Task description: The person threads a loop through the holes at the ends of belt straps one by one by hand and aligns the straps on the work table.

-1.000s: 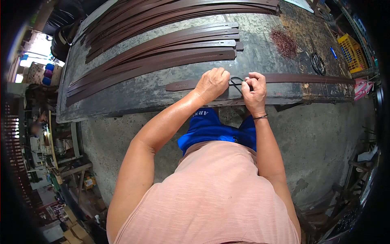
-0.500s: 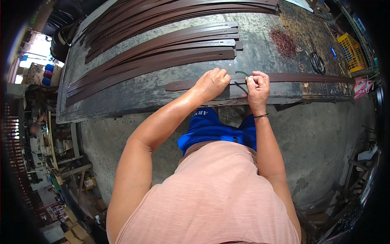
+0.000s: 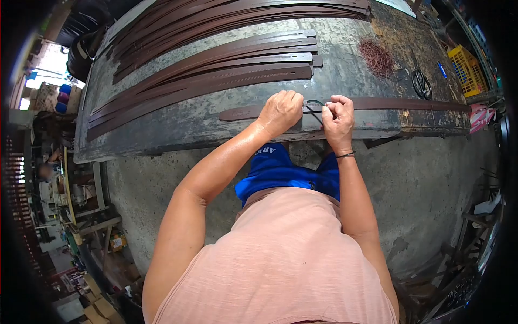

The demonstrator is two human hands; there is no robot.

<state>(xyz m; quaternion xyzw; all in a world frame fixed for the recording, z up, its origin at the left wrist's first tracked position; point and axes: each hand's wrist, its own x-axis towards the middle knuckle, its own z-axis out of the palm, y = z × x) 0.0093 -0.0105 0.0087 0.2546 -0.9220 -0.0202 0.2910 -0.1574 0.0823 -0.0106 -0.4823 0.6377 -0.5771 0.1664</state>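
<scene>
A long brown leather belt strap [image 3: 410,104] lies along the near edge of the worktable, its pointed end to the left. A thin dark cord [image 3: 314,110] runs between my two hands over the strap, with a dark green loop [image 3: 317,102] curving above it. My left hand [image 3: 280,112] is closed at the strap's left part, and the cord reaches its fingers. My right hand [image 3: 339,119] is closed in a pinch on the cord, beside the strap. The fingertips of the left hand are mostly hidden.
Brown strap bundles [image 3: 216,65] lie across the worktable [image 3: 189,119]. Toward the right are a tangle of reddish thread [image 3: 376,57], a black coiled cord [image 3: 421,83], a blue pen [image 3: 442,69] and a yellow crate [image 3: 467,70]. A person [image 3: 47,170] is in the left background.
Both hands have shifted slightly left. The green loop now stands more raised between them, and the cord's hanging part has changed position. The strap stays in place.
</scene>
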